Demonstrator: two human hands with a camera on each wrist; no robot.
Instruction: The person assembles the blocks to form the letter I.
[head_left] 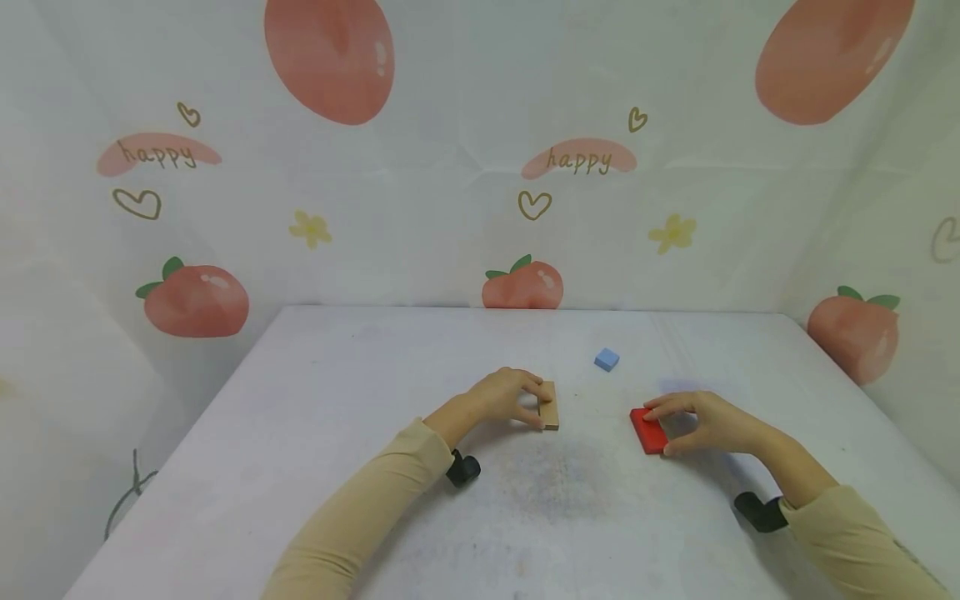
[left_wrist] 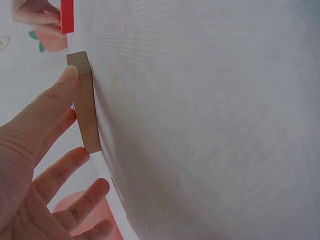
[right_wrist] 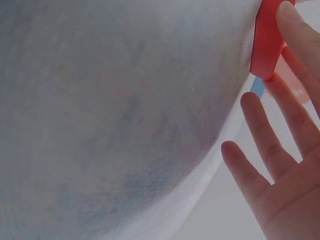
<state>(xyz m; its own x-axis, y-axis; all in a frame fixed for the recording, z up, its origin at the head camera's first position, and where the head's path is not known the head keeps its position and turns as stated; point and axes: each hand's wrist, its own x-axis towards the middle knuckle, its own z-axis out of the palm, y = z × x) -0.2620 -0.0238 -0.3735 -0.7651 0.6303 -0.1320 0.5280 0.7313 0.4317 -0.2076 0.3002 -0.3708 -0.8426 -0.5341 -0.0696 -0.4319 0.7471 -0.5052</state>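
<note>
My left hand (head_left: pixel 510 396) pinches a flat tan wooden block (head_left: pixel 551 407) lengthwise near the middle of the table. In the left wrist view the thumb presses one end of this wooden block (left_wrist: pixel 86 107), and a fingertip meets the other end; the remaining fingers are spread. To the right, a flat red rectangular block (head_left: pixel 647 432) sits between the thumb and fingers of my right hand (head_left: pixel 708 425). The right wrist view shows the thumb on the red block (right_wrist: pixel 267 42), a finger at its far end, and two fingers extended free. Whether either block is slightly raised, I cannot tell.
A small blue block (head_left: pixel 607 360) lies on the white table (head_left: pixel 360 375) beyond both hands. Behind the table hangs a white curtain (head_left: pixel 450 225) printed with peaches. Black wrist cameras sit under both forearms, close to the tabletop. A dark cord (head_left: pixel 135 483) shows at the left edge.
</note>
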